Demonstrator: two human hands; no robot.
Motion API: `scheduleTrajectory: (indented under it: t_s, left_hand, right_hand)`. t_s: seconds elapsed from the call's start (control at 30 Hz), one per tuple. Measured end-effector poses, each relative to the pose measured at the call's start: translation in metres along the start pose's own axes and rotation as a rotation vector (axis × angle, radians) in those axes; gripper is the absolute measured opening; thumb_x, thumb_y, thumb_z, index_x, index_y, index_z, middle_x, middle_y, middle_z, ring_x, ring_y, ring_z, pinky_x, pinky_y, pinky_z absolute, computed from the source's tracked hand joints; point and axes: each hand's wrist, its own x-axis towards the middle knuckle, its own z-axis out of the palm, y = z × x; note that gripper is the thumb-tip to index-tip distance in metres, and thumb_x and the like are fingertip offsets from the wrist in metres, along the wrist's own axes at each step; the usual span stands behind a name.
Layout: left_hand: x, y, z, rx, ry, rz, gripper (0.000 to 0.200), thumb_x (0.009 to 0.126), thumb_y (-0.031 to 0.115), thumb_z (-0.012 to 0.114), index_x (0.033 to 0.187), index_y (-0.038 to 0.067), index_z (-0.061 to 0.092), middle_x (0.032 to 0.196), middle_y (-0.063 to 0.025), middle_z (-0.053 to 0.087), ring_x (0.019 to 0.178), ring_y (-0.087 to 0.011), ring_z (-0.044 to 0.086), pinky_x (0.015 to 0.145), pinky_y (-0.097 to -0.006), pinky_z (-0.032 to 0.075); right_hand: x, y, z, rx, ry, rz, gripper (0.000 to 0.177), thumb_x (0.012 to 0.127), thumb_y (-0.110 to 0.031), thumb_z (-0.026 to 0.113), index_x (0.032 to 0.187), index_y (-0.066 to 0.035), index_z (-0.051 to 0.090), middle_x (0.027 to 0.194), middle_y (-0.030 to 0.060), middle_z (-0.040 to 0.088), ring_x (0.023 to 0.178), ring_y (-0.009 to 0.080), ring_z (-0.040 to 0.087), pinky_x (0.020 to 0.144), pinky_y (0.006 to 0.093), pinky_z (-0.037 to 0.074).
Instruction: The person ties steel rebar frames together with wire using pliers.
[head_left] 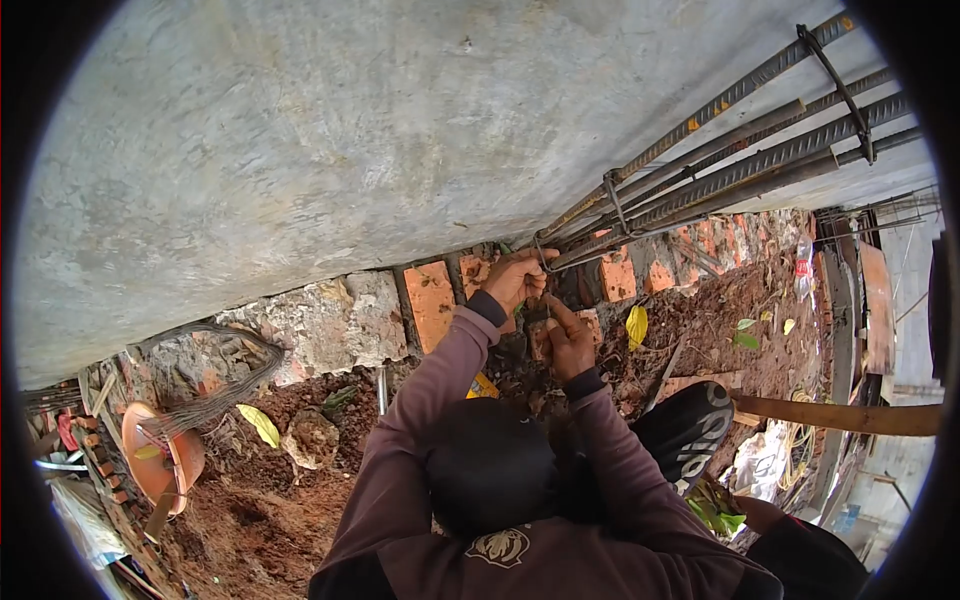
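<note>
My left hand (pixel 515 281) is at the low end of a bundle of ribbed steel rebar (pixel 745 165), its fingers bent and pressed together beside the end stirrup (pixel 541 249). Whatever lies between those fingertips is too small to make out. Just below and to the right, my right hand (pixel 571 342) has its fingers curled in, with the index finger reaching up toward the left hand. What it holds, if anything, is hidden. Under both hands runs a row of orange bricks (pixel 431 300) along the wall foot.
A grey plastered wall (pixel 300 130) rises close in front. An orange hard hat (pixel 160 455) lies at left beside a bundle of thin wire (pixel 235 385). Reddish soil (pixel 270 530) carries yellow leaves (pixel 637 325). At right, a wooden handle (pixel 840 414) sticks out.
</note>
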Motion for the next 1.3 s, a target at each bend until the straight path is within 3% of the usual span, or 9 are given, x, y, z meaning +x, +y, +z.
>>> scheduleTrajectory:
  t_s: [0.17,0.47,0.57,0.73,0.9,0.97,1.07,1.2,1.3]
  left_hand:
    - [0.008,-0.001,-0.009,-0.021,-0.072,0.003,0.034,0.092,0.005,0.047,0.123,-0.002,0.061,0.071,-0.0028,0.057,0.061,-0.0120,0.053,0.059,-0.0261,0.047]
    - [0.003,0.000,-0.012,0.031,-0.102,0.021,0.035,0.093,0.006,0.046,0.124,-0.001,0.061,0.069,-0.0007,0.052,0.060,-0.0097,0.047,0.058,-0.0240,0.045]
    - [0.002,-0.003,-0.010,0.051,-0.101,0.042,0.037,0.092,0.006,0.045,0.126,-0.001,0.059,0.070,-0.0006,0.051,0.062,-0.0093,0.047,0.059,-0.0228,0.044]
    - [-0.006,-0.006,-0.018,0.097,-0.207,0.091,0.036,0.099,0.015,0.045,0.130,0.001,0.055,0.079,-0.0024,0.058,0.065,-0.0116,0.055,0.062,-0.0250,0.050]
    - [-0.004,-0.013,-0.013,-0.132,-0.233,0.193,0.032,0.099,0.018,0.049,0.125,0.000,0.058,0.107,-0.0095,0.065,0.094,-0.0177,0.065,0.088,-0.0295,0.052]
    - [-0.004,-0.012,-0.010,-0.003,-0.170,0.192,0.030,0.098,0.016,0.052,0.123,0.001,0.060,0.108,-0.0095,0.066,0.094,-0.0182,0.065,0.088,-0.0298,0.052]
    - [-0.005,-0.010,-0.007,0.167,-0.092,0.280,0.022,0.096,0.015,0.058,0.113,0.002,0.064,0.104,-0.0093,0.067,0.091,-0.0182,0.066,0.086,-0.0321,0.054]
    - [0.006,-0.011,-0.007,0.339,-0.089,0.343,0.019,0.094,0.019,0.061,0.100,0.001,0.062,0.102,-0.0079,0.066,0.090,-0.0172,0.064,0.081,-0.0327,0.056]
    - [0.023,-0.035,-0.012,0.422,-0.002,0.515,0.023,0.093,0.026,0.065,0.090,0.003,0.065,0.087,-0.0066,0.066,0.079,-0.0163,0.065,0.069,-0.0316,0.056]
  right_hand:
    - [0.008,-0.008,-0.002,-0.138,-0.004,-0.026,0.044,0.093,0.000,0.042,0.135,-0.004,0.054,0.077,0.0072,0.064,0.061,0.0116,0.056,0.058,0.0305,0.049]
    - [0.005,-0.002,-0.002,-0.647,0.160,-0.417,0.036,0.084,-0.002,0.046,0.115,0.003,0.063,0.084,0.0245,0.068,0.074,0.0366,0.068,0.065,0.0421,0.052]
    - [0.002,-0.045,0.022,-0.770,0.125,-0.430,0.026,0.083,-0.003,0.050,0.103,0.006,0.064,0.080,0.0235,0.068,0.069,0.0309,0.068,0.061,0.0400,0.053]
    - [0.020,-0.096,0.025,-0.032,-0.127,0.161,0.022,0.096,-0.011,0.049,0.099,0.005,0.064,0.076,0.0083,0.063,0.063,0.0132,0.060,0.052,0.0276,0.045]
    - [0.042,-0.090,0.009,0.763,-0.226,0.210,0.025,0.098,-0.008,0.045,0.110,0.010,0.058,0.097,0.0135,0.066,0.082,0.0192,0.066,0.067,0.0280,0.057]
    - [0.049,-0.078,0.006,1.016,-0.450,0.116,0.031,0.098,-0.003,0.042,0.123,0.014,0.047,0.117,0.0206,0.062,0.101,0.0256,0.067,0.086,0.0335,0.060]
    - [0.040,-0.071,0.004,1.127,-0.398,0.107,0.039,0.097,-0.003,0.044,0.132,0.015,0.040,0.131,0.0242,0.053,0.110,0.0267,0.064,0.088,0.0339,0.059]
    - [0.034,-0.086,0.008,0.954,-0.467,0.029,0.047,0.096,-0.004,0.046,0.140,0.009,0.034,0.134,0.0253,0.051,0.105,0.0268,0.066,0.079,0.0335,0.061]
    - [0.037,-0.093,-0.014,0.205,-0.392,0.072,0.042,0.096,-0.010,0.052,0.134,0.006,0.046,0.123,0.0227,0.061,0.089,0.0253,0.070,0.070,0.0320,0.061]
